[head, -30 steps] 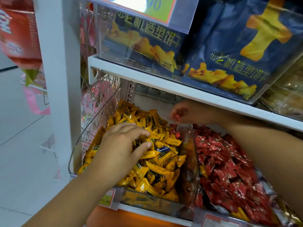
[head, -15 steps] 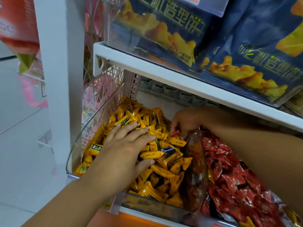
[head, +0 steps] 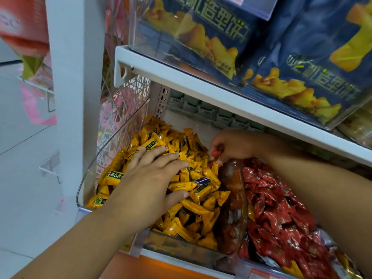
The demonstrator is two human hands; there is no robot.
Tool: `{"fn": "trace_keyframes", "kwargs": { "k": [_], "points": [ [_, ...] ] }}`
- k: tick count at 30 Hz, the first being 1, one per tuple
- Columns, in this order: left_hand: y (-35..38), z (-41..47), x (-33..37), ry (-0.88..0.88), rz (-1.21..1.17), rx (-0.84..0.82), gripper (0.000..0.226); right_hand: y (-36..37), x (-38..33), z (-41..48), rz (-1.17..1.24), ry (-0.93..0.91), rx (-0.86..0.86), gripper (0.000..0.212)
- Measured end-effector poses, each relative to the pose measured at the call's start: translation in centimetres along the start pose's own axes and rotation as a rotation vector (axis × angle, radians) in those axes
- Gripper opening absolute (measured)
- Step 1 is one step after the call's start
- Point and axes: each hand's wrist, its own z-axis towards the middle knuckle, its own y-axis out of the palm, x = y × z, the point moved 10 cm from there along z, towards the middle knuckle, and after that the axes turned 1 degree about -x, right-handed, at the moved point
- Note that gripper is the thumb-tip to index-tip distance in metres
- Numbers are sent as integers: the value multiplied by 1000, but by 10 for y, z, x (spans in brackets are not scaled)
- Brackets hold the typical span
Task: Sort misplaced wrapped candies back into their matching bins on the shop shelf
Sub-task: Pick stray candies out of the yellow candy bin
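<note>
Right hand (head: 231,147) pinches a red candy (head: 216,153); lift clear of divider (head: 233,198) beneath the pinch, release beyond it; left hand (head: 153,178) spread flat

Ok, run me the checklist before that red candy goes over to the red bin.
1. Grip on the red candy: the right hand pinches it at the fingertips. Ok.
2. Candy lifted free of the yellow candies: it sits right at the pile's back edge. Cannot tell.
3. Target within reach: the red candies lie just across the clear divider. Ok.
4. Path clear of the left hand: it rests flat on the yellow pile, apart from the right. Ok.
5. The yellow bin fully sorted: a blue-wrapped candy lies among the yellow ones. Not ok.
</note>
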Motion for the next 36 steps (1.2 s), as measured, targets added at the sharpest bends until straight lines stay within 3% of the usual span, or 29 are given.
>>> {"fn": "trace_keyframes", "kwargs": {
  "k": [6, 9, 12, 15, 17, 19, 22, 24, 31, 36],
  "points": [
    [-4, 10, 19, -69, 23, -77, 81, -34, 2, -45, 231, -41, 371, 15],
    [-3, 15, 31, -113, 66, -106, 61, -38, 20, -78, 438, -18, 524, 21],
    [5, 19, 34, -157, 149, -154, 51, -22, 65, -108, 440, 127, 563, 17],
    [8, 20, 33, -199, 163, -169, 39, 2, 103, -134, 358, 310, 459, 26],
    [6, 21, 35, -197, 126, -147, 29, 9, 100, -141, 328, 309, 383, 39],
    [-1, 21, 38, -159, 49, -79, 24, 1, 85, -140, 346, 243, 411, 48],
    [-34, 15, 34, -94, -189, 174, 22, -22, 35, -111, 354, 34, 437, 16],
    [-55, 8, 22, -106, -271, 284, 25, -29, 1, -81, 250, -68, 350, 15],
    [-54, -10, -19, -275, -327, 182, 27, 29, -8, 20, -354, 85, -204, 39],
    [-49, -15, -33, -284, -332, 157, 26, 38, -5, 34, -508, 62, -228, 42]
  ]
}}
